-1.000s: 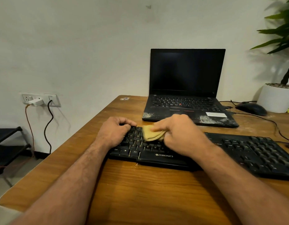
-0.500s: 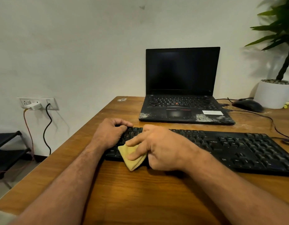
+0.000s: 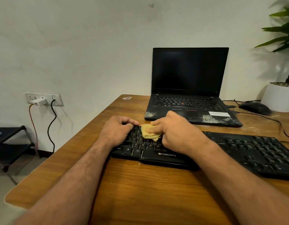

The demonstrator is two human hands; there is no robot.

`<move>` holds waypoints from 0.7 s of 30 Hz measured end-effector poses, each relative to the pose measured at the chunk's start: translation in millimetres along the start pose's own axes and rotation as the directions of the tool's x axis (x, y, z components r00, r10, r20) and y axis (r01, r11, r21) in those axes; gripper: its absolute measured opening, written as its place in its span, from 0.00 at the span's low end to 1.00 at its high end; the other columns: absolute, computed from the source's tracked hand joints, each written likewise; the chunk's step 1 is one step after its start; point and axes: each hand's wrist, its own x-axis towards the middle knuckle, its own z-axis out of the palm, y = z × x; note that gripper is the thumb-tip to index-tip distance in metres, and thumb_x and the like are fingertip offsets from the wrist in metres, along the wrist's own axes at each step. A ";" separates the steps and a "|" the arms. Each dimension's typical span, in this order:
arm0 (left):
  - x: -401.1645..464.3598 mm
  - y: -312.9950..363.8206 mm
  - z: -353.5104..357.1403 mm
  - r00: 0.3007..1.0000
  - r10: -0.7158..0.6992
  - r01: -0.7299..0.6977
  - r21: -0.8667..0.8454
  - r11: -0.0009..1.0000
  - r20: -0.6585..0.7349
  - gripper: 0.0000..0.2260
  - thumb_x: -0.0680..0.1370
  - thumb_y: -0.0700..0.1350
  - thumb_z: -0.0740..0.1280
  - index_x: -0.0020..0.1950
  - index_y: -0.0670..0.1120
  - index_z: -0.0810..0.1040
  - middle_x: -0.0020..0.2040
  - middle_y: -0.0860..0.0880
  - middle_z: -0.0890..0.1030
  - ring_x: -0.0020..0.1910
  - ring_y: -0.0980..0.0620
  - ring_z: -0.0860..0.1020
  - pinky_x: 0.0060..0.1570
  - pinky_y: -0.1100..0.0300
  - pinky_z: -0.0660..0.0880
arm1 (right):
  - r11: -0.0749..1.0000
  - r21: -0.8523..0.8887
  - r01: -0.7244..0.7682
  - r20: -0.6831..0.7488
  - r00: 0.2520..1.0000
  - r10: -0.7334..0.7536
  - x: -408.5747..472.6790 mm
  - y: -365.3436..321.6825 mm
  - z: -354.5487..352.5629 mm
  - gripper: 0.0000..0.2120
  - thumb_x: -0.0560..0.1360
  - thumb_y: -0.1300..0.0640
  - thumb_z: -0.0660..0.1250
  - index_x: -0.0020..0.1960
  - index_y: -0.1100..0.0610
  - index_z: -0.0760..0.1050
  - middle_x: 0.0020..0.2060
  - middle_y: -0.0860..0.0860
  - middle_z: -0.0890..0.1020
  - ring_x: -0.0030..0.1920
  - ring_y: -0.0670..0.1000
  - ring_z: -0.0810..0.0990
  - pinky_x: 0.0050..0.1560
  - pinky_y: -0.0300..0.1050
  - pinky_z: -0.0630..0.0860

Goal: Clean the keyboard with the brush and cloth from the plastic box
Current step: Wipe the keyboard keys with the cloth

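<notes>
A black Zebronics keyboard is laid across the wooden worktop. Its nine o'clock end is held in the left hand's curled grip. A folded yellow cloth is pressed onto the keys in the right hand's grip. An open laptop is seen at twelve o'clock.

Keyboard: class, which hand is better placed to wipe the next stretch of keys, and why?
Right. The right hand already grips the cloth on the keyboard; the left hand grips the keyboard's left end.
</notes>
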 end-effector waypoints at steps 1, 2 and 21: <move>0.1 0.1 0.1 1.000 0.001 -0.001 0.001 1.000 -0.002 0.09 0.79 0.43 0.66 0.46 0.53 0.85 0.43 0.54 0.85 0.34 0.58 0.80 0.34 0.65 0.75 | 0.999 -0.031 -0.044 -0.015 0.999 0.044 3.8 5.6 0.4 0.29 0.76 0.64 0.58 0.69 0.38 0.73 0.69 0.40 0.75 0.50 0.46 0.63 0.57 0.44 0.70; 0.6 -0.2 0.3 1.000 0.004 -0.004 0.003 1.000 -0.003 0.09 0.79 0.43 0.66 0.46 0.54 0.85 0.43 0.55 0.85 0.34 0.59 0.80 0.34 0.67 0.74 | 0.997 -0.027 -0.069 -0.016 0.998 0.069 6.0 8.7 1.8 0.30 0.76 0.65 0.57 0.69 0.38 0.73 0.69 0.40 0.75 0.51 0.47 0.64 0.59 0.46 0.71; -3.0 1.5 -2.2 1.000 -0.013 0.013 -0.025 1.000 0.010 0.08 0.80 0.43 0.66 0.47 0.53 0.85 0.47 0.54 0.84 0.35 0.60 0.80 0.35 0.67 0.73 | 0.965 0.140 -0.220 -0.020 0.974 0.225 -23.0 18.0 -22.8 0.20 0.72 0.64 0.64 0.55 0.44 0.84 0.56 0.44 0.84 0.55 0.46 0.80 0.59 0.45 0.78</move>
